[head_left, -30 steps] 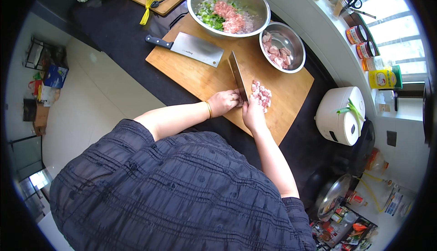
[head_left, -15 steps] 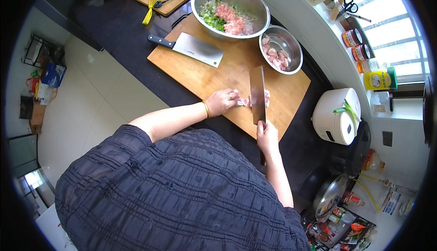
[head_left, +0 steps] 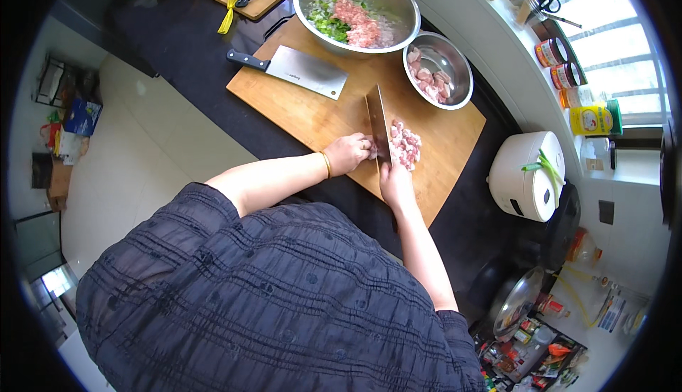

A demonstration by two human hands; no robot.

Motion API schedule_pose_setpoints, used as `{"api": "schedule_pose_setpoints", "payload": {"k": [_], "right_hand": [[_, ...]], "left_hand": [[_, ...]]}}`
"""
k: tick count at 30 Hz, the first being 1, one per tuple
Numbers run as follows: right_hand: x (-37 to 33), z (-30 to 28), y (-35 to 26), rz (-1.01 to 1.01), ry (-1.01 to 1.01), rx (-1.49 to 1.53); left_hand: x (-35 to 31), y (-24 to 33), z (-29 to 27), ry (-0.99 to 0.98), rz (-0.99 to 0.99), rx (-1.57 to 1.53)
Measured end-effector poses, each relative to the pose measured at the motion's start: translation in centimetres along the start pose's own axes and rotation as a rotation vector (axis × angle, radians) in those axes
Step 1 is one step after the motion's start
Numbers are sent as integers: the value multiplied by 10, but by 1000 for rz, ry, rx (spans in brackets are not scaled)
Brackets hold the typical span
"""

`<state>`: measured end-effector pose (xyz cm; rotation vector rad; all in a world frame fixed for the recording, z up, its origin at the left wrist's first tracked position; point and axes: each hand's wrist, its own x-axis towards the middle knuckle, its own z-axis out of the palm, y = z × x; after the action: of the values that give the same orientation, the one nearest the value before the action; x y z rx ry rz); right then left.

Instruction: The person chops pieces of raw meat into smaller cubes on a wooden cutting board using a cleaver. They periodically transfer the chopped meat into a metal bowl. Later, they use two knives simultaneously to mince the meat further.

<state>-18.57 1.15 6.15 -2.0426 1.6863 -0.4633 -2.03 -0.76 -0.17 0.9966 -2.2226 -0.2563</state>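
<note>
My right hand (head_left: 397,183) grips the handle of a cleaver (head_left: 379,123), its blade upright on the wooden cutting board (head_left: 291,118). Just left of the blade, my left hand (head_left: 347,154) is closed, fingers bent over a small piece of raw meat (head_left: 372,148) that is mostly hidden. Diced raw meat (head_left: 406,145) lies in a small heap on the blade's right side. A second cleaver (head_left: 307,72) with a black handle rests flat on the board's far left part.
Behind the board stands a large steel bowl (head_left: 307,17) holding minced meat and chopped greens. A smaller steel bowl (head_left: 462,79) with meat chunks sits on the far right corner. A white rice cooker (head_left: 513,181) with green onion on top is at the right.
The cleaver in my right hand has moved left, closer to my left hand. The diced meat to the right of the blade shows more fully now.
</note>
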Motion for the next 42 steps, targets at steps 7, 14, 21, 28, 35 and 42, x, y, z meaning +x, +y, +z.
{"api": "schedule_pose_setpoints", "payload": {"k": [7, 14, 21, 28, 35, 42], "right_hand": [[-26, -16, 5, 124, -140, 30], [-67, -33, 18, 152, -160, 9], [-3, -8, 25, 340, -27, 170], [-45, -55, -14, 136, -114, 90], [-58, -61, -10, 128, -193, -10], [-52, -58, -5, 123, -258, 3]], "left_hand": [[0, -2, -3, -23, 16, 80], [0, 4, -5, 21, 17, 70], [0, 7, -11, 38, 23, 71], [-2, 6, -8, 92, 3, 59], [-3, 8, -7, 170, -27, 28], [-2, 3, -4, 102, -20, 45]]}}
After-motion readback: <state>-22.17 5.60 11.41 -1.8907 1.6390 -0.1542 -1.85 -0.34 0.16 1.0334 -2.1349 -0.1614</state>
